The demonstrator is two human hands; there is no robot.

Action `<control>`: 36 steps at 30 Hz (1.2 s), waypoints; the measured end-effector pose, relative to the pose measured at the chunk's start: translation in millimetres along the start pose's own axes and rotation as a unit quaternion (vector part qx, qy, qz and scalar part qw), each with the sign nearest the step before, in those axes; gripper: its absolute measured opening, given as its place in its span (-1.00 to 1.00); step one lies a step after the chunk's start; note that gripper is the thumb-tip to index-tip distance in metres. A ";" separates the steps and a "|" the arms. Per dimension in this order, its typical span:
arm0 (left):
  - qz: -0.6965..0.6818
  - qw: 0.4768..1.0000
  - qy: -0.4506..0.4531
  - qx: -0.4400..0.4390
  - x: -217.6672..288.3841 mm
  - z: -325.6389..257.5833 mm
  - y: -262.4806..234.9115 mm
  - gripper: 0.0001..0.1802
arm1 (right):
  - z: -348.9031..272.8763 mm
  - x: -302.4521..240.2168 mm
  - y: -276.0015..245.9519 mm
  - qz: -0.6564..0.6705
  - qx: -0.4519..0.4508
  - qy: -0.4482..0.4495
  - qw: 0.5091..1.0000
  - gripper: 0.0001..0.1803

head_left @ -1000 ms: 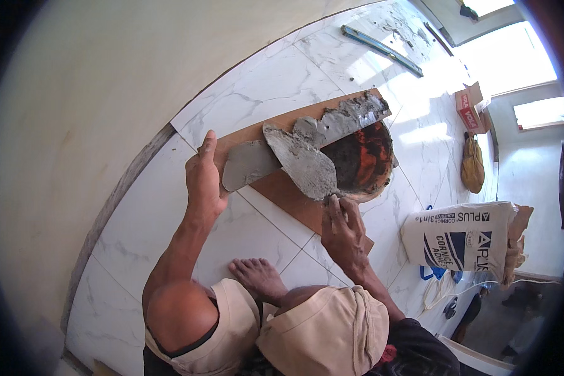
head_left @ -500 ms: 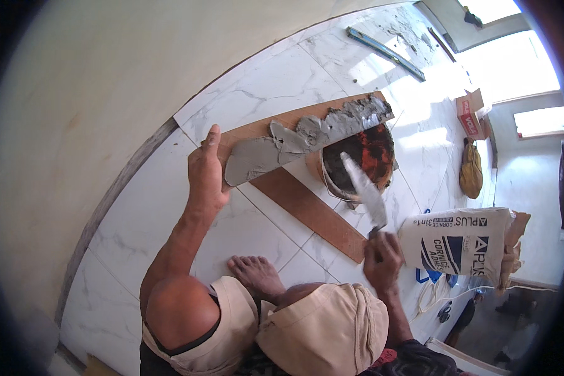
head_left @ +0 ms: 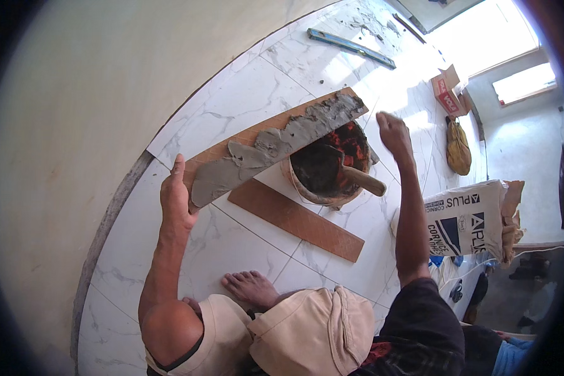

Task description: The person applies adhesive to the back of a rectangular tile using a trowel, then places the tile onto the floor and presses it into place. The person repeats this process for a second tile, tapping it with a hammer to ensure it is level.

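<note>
My left hand (head_left: 177, 197) grips the near left end of a long brown tile strip (head_left: 216, 150), thumb up along its edge. Lumpy grey mortar (head_left: 263, 143) covers much of the strip's upper face. The strip slants up to the right, its far part over a bucket (head_left: 291, 178) with dark, orange-stained insides. In the bucket rests a trowel (head_left: 366, 180), its handle sticking out over the rim and its blade mostly hidden. My right hand (head_left: 395, 135) is just beyond the strip's far end, apart from it, fingers curled with nothing visible in them.
A second brown tile strip (head_left: 294, 219) lies on the marbled floor tiles below the bucket. Farther off are a spirit level (head_left: 351, 47), a cardboard box (head_left: 450, 94), a yellowish bag (head_left: 458, 147) and a large paper sack (head_left: 464, 219). A wall (head_left: 106, 81) runs along the left.
My right hand has let go of the trowel, now in the bucket, and moved forward toward the strip's far end. The view has shifted; the left hand still holds the strip.
</note>
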State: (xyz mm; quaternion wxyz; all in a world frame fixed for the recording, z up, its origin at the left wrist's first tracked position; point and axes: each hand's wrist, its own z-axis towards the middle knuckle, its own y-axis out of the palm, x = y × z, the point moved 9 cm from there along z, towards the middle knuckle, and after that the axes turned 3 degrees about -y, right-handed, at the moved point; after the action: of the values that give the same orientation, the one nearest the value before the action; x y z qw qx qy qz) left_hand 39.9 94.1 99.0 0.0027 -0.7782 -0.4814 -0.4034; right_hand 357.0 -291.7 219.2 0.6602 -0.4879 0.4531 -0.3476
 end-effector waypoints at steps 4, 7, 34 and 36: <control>-0.022 0.999 -0.010 -0.028 -13.9 11.8 9.2 -0.28 | 58.9 86.4 68.8 0.328 -0.087 0.103 0.935 -0.64; -0.042 0.995 0.056 -0.070 -15.5 26.3 18.4 -0.32 | 95.2 132.1 70.5 0.392 -0.078 -0.003 0.917 -0.67; -0.218 0.896 0.221 0.317 -65.3 -165.1 -509.6 -0.46 | -126.8 -357.8 268.8 0.636 -0.278 0.014 0.720 -0.60; -0.190 0.888 0.205 0.365 -64.5 -156.0 -519.9 -0.45 | -125.4 -366.6 295.8 0.631 -0.287 0.028 0.720 -0.61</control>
State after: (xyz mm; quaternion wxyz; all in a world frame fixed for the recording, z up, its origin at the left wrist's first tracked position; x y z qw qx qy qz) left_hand -461.8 263.6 -36.2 0.3085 -0.5159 -0.7217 -0.3431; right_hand 117.0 80.8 16.3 0.5424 -0.2448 0.7522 0.2829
